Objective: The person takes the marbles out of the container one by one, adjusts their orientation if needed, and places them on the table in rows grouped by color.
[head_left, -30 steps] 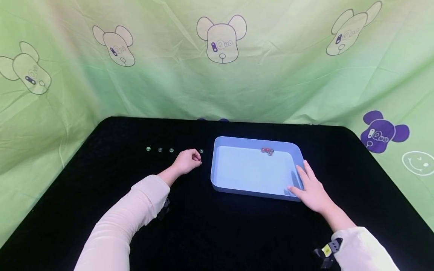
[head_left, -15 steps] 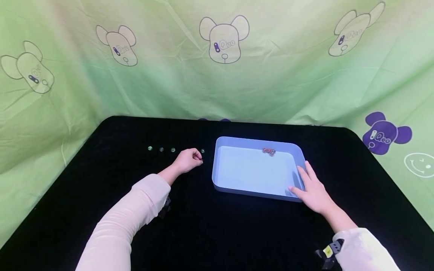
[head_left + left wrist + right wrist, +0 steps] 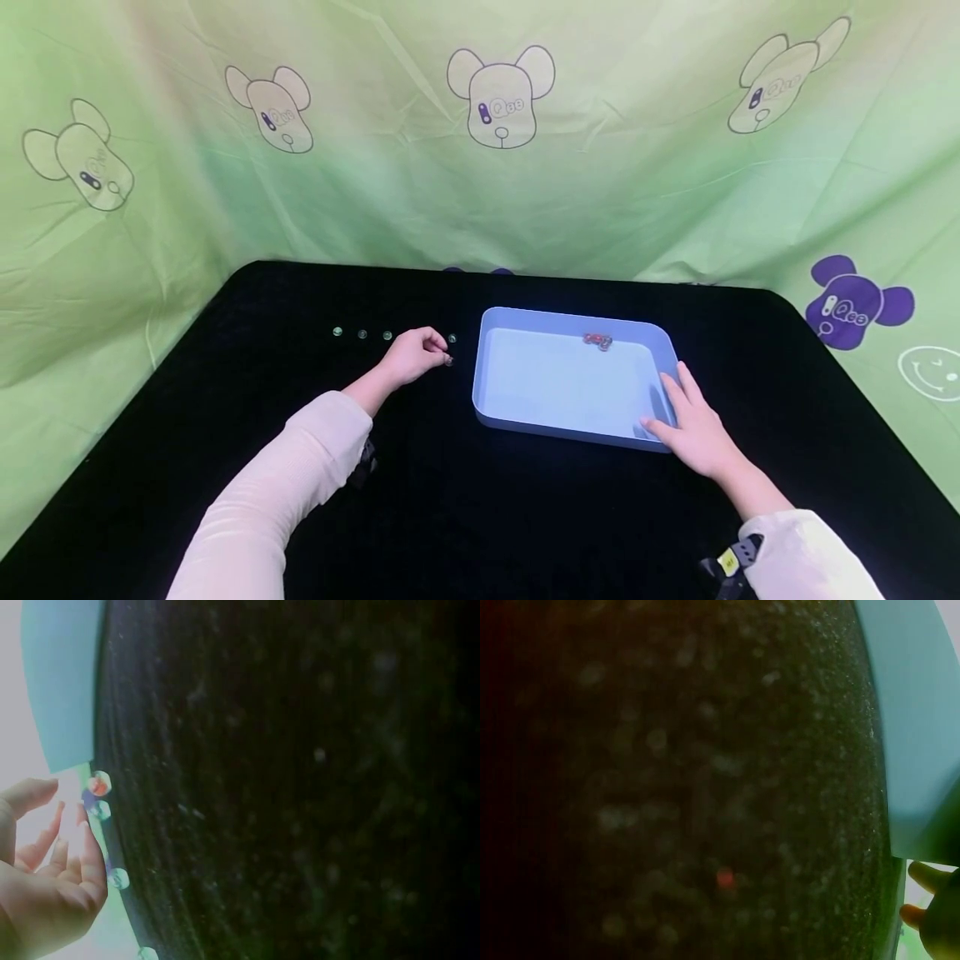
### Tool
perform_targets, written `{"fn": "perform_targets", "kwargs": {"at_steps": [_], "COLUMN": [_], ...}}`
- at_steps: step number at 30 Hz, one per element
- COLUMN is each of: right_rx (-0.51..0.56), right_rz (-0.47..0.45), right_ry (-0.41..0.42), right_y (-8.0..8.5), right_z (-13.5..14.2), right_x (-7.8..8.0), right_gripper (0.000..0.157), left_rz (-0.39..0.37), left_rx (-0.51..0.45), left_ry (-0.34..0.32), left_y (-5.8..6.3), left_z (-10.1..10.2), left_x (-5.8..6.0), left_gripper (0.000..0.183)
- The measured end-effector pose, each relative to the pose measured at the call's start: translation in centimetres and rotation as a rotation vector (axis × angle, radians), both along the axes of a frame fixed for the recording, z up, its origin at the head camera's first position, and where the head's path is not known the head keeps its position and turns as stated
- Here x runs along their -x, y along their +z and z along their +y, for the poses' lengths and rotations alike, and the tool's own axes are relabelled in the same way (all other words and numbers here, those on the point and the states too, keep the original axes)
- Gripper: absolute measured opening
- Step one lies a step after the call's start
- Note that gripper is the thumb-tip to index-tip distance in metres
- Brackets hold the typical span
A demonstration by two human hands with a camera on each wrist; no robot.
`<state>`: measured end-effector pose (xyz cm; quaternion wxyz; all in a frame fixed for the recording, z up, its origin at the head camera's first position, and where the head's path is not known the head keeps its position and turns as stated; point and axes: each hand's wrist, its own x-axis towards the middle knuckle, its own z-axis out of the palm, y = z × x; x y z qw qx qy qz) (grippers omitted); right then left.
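My left hand [image 3: 415, 356] is low over the black table, left of the blue tray [image 3: 480, 375]. Just past its fingertips lies a small reddish glass marble [image 3: 449, 361]. In the left wrist view, thumb and forefinger stand apart, and the red marble [image 3: 100, 784] sits beyond them, next to a greenish marble [image 3: 101, 810]. That greenish marble [image 3: 452, 339] is farther back in the head view. My right hand [image 3: 697, 429] rests at the tray's right rim with fingers extended; only its fingertips [image 3: 922, 876] show in the right wrist view.
A row of clear greenish marbles [image 3: 362, 334] lies left of my left hand. Several reddish marbles [image 3: 597, 342] cluster inside the tray near its back wall. A green printed curtain [image 3: 375, 208] closes off the table's back and sides.
The reddish marble now shows beside my left fingertips, where earlier it was mostly hidden. The cluster in the tray keeps its place, and my right hand stays at the tray's rim.
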<state>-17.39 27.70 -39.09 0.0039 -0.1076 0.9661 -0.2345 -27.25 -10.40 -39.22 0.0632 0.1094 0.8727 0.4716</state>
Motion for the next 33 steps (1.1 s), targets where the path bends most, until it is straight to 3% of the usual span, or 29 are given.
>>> {"fn": "perform_targets", "kwargs": {"at_steps": [9, 18, 33], "right_rx": [-0.009, -0.001, 0.006], "right_rz": [-0.004, -0.001, -0.003], "right_ry": [0.001, -0.003, 0.003], "right_y": [-0.1, -0.1, -0.1], "right_z": [0.1, 0.0, 0.0], "right_x": [0.1, 0.0, 0.0], "right_gripper": [0.071, 0.071, 0.072], "left_rz": [-0.026, -0.027, -0.012], "left_rx": [-0.155, -0.155, -0.233], "left_ry": [-0.034, -0.06, -0.133], "left_y": [0.7, 1.7, 2.7], "left_z": [0.4, 1.4, 4.7], "left_x": [-0.7, -1.4, -2.1], "left_gripper": [0.013, 0.017, 0.012]}}
